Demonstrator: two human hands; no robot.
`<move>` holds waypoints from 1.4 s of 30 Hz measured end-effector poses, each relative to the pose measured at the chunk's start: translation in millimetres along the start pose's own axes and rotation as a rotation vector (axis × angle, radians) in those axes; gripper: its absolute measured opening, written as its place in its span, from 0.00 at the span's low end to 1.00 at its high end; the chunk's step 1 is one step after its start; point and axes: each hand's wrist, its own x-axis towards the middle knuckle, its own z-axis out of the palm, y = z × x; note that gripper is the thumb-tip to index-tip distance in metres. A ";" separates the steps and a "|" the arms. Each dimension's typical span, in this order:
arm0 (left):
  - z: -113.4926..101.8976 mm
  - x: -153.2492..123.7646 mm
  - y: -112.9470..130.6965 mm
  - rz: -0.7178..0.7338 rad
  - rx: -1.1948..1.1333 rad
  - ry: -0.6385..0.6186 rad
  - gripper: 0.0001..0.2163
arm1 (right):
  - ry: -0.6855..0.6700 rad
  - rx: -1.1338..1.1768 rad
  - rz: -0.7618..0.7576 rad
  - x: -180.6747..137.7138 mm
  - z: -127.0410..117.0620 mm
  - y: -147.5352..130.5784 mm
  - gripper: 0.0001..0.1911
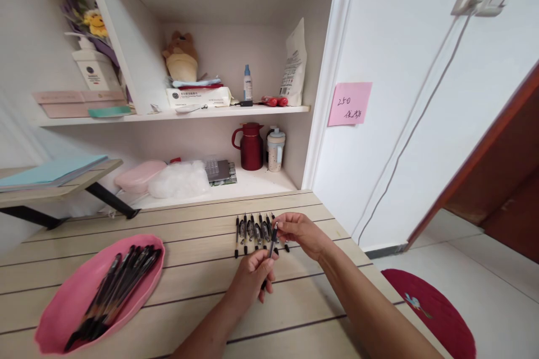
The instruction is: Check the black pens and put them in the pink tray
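Note:
Both my hands hold one black pen (272,247) above the wooden table (197,286). My left hand (251,277) is closed round the pen's lower barrel. My right hand (300,231) pinches its upper end, near the cap. Just behind the hands, a row of several black pens (254,231) lies side by side on the table. At the near left stands a pink oval tray (63,305) with several more black pens (115,286) heaped in it.
Behind the table are white shelves with a red jug (251,147), a small white jug (275,150), a pink case (138,175) and a plastic bag (179,179). A pink note (349,103) sticks on the wall. A red mat (429,311) lies on the floor right.

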 end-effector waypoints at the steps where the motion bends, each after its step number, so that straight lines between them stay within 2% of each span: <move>1: 0.0 0.1 -0.3 0.001 -0.003 -0.001 0.17 | 0.009 0.014 -0.009 0.3 -0.6 0.0 0.17; 9: 0.7 0.2 -0.3 0.005 -0.001 0.006 0.17 | 0.036 -0.001 -0.065 3.2 1.2 5.8 0.17; 17: -0.2 0.3 1.0 -0.006 -0.025 0.011 0.17 | 0.009 0.035 -0.012 -1.3 0.7 -2.0 0.19; 23: 0.4 0.1 0.6 -0.004 -0.024 0.005 0.17 | -0.080 -0.004 -0.082 1.6 -0.5 4.6 0.15; 30: 0.3 0.5 0.6 -0.007 -0.038 0.003 0.18 | -0.028 -0.038 -0.091 3.6 0.8 5.3 0.14; 32: 0.4 0.0 1.9 -0.013 -0.048 0.015 0.17 | 0.055 -0.107 -0.093 6.1 -5.4 4.8 0.14; 34: 0.6 -0.5 3.3 -0.011 -0.061 0.021 0.17 | 0.221 -0.254 -0.113 9.3 -15.8 5.3 0.13; 37: 0.6 -0.7 4.5 -0.001 -0.076 0.016 0.18 | 0.454 -0.650 -0.133 13.5 -32.3 9.1 0.10; 39: 0.6 -0.5 4.6 -0.002 -0.077 0.015 0.18 | 0.507 -0.906 -0.102 15.9 -38.4 14.5 0.08; 42: 0.3 0.0 4.0 -0.008 -0.063 0.013 0.18 | 0.516 -1.134 -0.006 20.0 -37.7 26.4 0.07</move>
